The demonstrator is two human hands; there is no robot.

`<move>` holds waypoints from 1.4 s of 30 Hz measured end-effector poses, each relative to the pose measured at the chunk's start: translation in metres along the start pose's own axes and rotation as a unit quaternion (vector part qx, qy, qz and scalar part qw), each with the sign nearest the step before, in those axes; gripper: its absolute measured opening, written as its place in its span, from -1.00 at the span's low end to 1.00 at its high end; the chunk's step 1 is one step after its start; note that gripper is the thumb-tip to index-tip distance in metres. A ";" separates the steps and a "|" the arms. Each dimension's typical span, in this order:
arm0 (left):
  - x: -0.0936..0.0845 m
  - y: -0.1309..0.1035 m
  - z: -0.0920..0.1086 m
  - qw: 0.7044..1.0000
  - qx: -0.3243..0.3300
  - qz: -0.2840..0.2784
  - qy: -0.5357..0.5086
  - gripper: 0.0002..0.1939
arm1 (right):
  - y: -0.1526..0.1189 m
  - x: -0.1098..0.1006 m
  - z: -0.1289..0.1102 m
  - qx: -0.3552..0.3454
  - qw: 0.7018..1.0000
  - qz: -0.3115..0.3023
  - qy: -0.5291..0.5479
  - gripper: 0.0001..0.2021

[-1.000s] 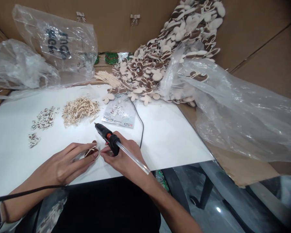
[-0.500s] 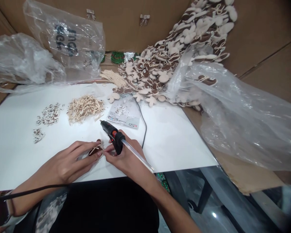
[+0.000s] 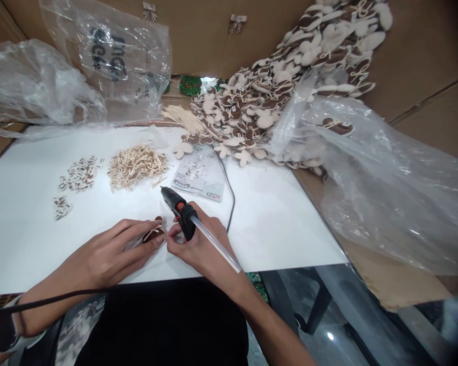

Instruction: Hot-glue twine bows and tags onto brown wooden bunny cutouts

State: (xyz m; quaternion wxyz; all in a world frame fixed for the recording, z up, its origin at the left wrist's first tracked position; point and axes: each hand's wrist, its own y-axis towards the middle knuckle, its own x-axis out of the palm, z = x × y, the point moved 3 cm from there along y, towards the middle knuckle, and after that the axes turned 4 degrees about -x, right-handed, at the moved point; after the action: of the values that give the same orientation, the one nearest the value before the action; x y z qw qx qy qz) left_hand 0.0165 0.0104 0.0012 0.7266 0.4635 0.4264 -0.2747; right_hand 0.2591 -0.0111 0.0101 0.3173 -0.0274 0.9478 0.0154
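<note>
Possibly, the glue gun (image 3: 179,206) could drip on the desk (image 3: 267,218) or nudge the pale strips (image 3: 137,168).
A forward slip of the right hand (image 3: 202,231), wrapped round the gun and at or almost at the ornament's rim, would cause it; the left hand (image 3: 116,249) holds the brown ornament (image 3: 151,235) near the desk's front edge.

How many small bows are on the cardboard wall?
2: the left bow is near the top edge of the printed plastic bag, the right bow above the brown and cream heap. Others could be hidden behind the heap.
</note>
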 end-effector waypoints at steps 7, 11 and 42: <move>-0.001 0.003 0.002 1.000 0.010 -0.001 0.007 -0.57 | -0.002 0.005 0.002 0.002 0.999 0.027 -0.032 -0.78; -0.003 0.005 0.004 1.000 0.019 -0.004 0.015 -0.61 | -0.002 0.006 0.003 0.003 0.999 0.033 -0.029 -0.78; -0.004 -0.003 -0.004 0.997 -0.055 -0.026 -0.047 -0.44 | -0.009 -0.011 0.013 0.034 0.990 0.048 0.130 -0.67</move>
State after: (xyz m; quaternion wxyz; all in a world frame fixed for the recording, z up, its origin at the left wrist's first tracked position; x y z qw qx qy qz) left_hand 0.0112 0.0123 0.0025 0.7631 0.3979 0.4179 -0.2910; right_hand 0.2763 -0.0190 0.0058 0.1907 0.0274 0.9813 -0.0055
